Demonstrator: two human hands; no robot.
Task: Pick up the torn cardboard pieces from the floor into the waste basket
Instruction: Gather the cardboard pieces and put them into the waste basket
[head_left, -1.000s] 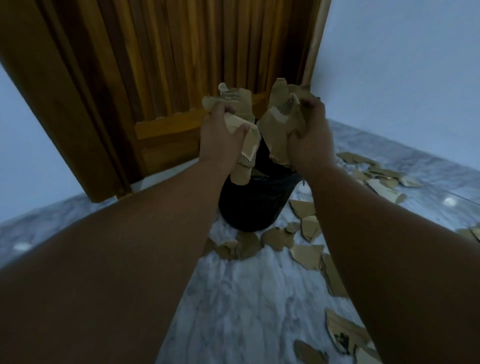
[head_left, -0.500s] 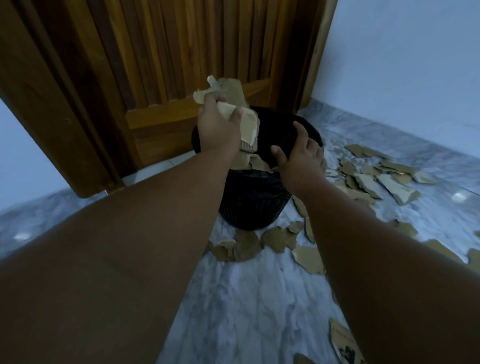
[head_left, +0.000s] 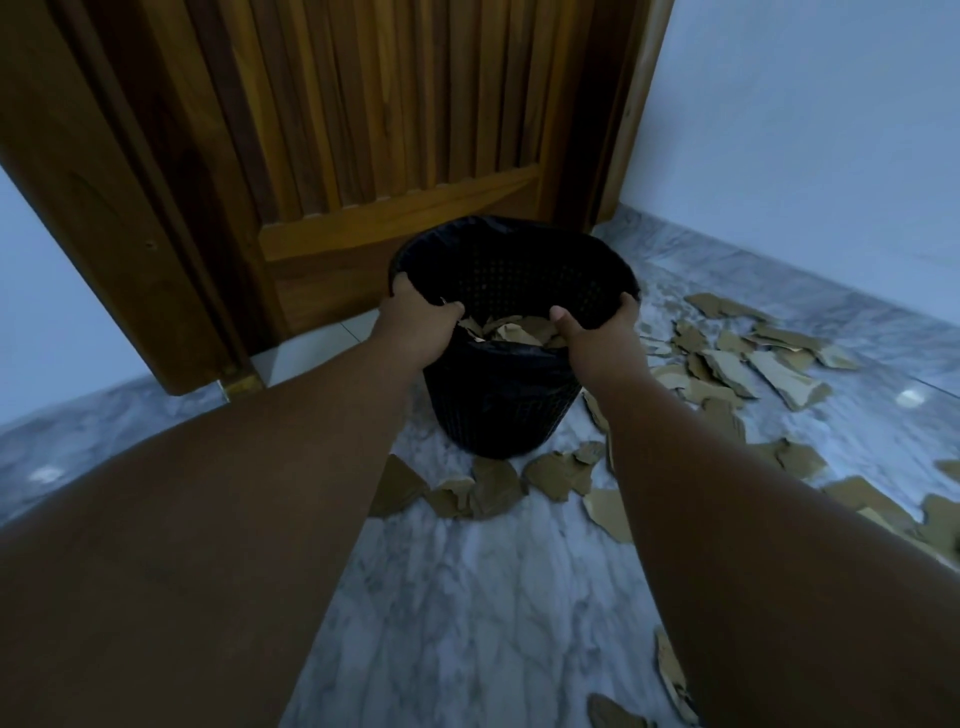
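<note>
1. Torn brown cardboard pieces (head_left: 727, 364) lie scattered over the grey marble floor (head_left: 467, 597), mostly right of and in front of the basket; some already sit inside it.
2. They look light, stiff and flat; pinching a lifted edge should work best.
3. Black perforated plastic waste basket (head_left: 498, 405) stands before the slatted wooden door (head_left: 363, 130).
4. Left hand (head_left: 415, 325) and right hand (head_left: 597, 332) are each clamped on the basket's near rim.
</note>
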